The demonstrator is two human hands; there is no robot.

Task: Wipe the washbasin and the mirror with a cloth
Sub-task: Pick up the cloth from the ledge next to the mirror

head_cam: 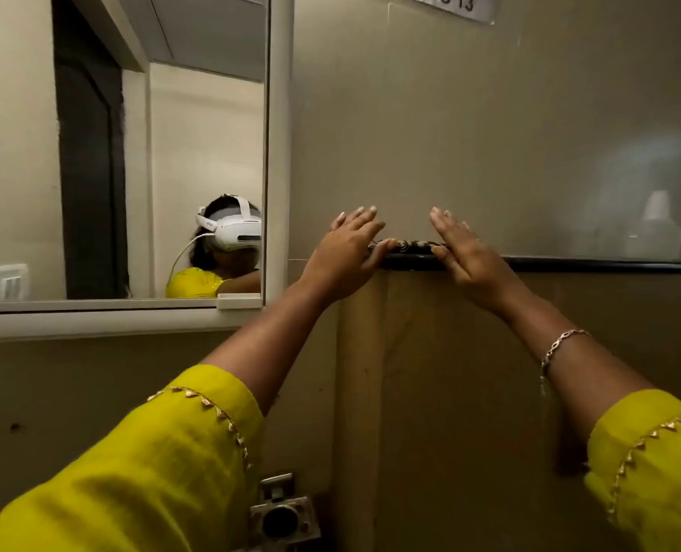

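The mirror [131,153] in a white frame fills the upper left and reflects a person in a white headset and yellow top. My left hand [347,256] and my right hand [462,256] lie flat against the wall to the right of the mirror, fingers stretched out. Their thumbs rest on a dark patterned strip [410,245] that sits on a black rail [570,264]. A tan cloth-like panel [430,392] hangs below the rail between my arms; whether it is cloth or wall I cannot tell. The washbasin is out of view.
A grey tiled wall [490,133] rises above the rail, with a white label [450,4] at the top. A metal fitting [281,515] sits low in the middle. Switches [0,282] show in the mirror's lower left corner.
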